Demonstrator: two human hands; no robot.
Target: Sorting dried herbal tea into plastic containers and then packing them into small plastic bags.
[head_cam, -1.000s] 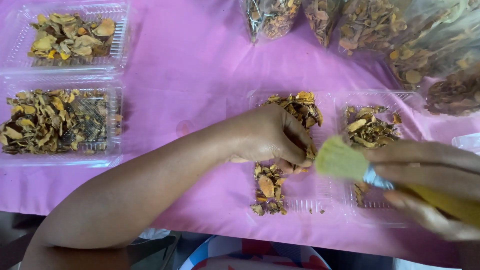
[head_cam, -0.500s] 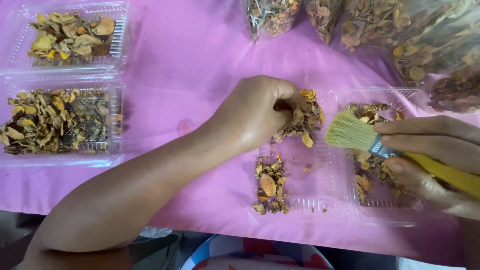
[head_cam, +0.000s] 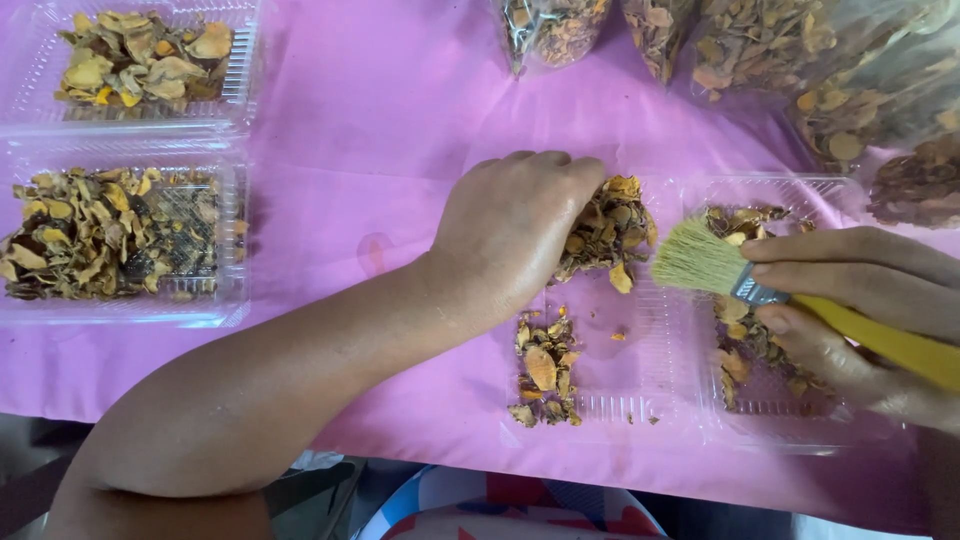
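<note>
Left hand [head_cam: 520,235] cups chips [head_cam: 605,230] in tray [head_cam: 640,400]; right hand [head_cam: 860,310] grips brush [head_cam: 760,285], bristles pointing left; bags [head_cam: 800,60] behind.

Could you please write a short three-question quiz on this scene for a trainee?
1. True or false: the right hand holds a yellow-handled brush.
2. What does the left hand rest on? A) a clump of dried slices B) a bag C) the brush
3. What colour is the table cover?

Key: 1 true; 2 A; 3 pink.
</note>
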